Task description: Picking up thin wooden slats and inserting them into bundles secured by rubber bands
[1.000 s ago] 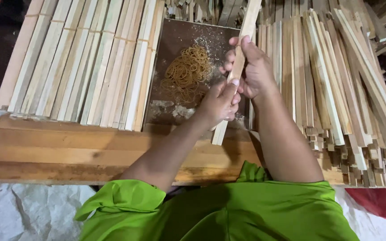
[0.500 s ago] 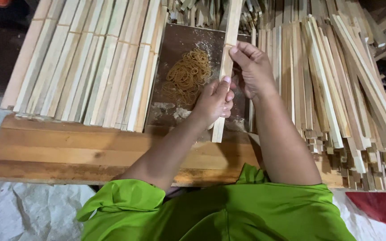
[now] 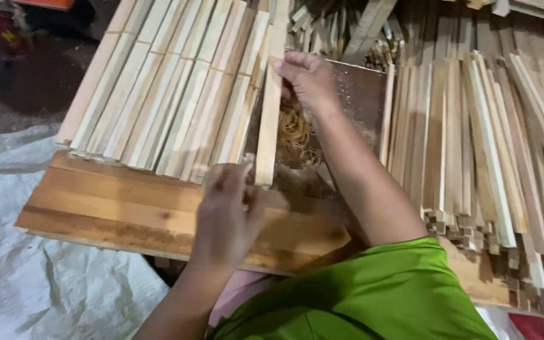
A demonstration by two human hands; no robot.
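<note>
Slat bundle (image 3: 269, 119), banded pale wood sticks, lies at the right edge of the finished bundles row (image 3: 165, 88) on the plank bench (image 3: 114, 208), its near end just past the row's. Left hand (image 3: 225, 214) hovers blurred near that end, fingers loosely curled, holding nothing. Right hand (image 3: 306, 79) pinches the bundle's far part, closed on it, above the rubber bands (image 3: 294, 132). Loose slats pile (image 3: 480, 145) lies at right. Best practice, I judge: press it flush to the neighbour and square the ends.

The right hand (image 3: 306, 75) grips a banded stick bundle (image 3: 269, 119) beside stacked bundles (image 3: 165, 94); left hand (image 3: 225, 214) hovers open.
</note>
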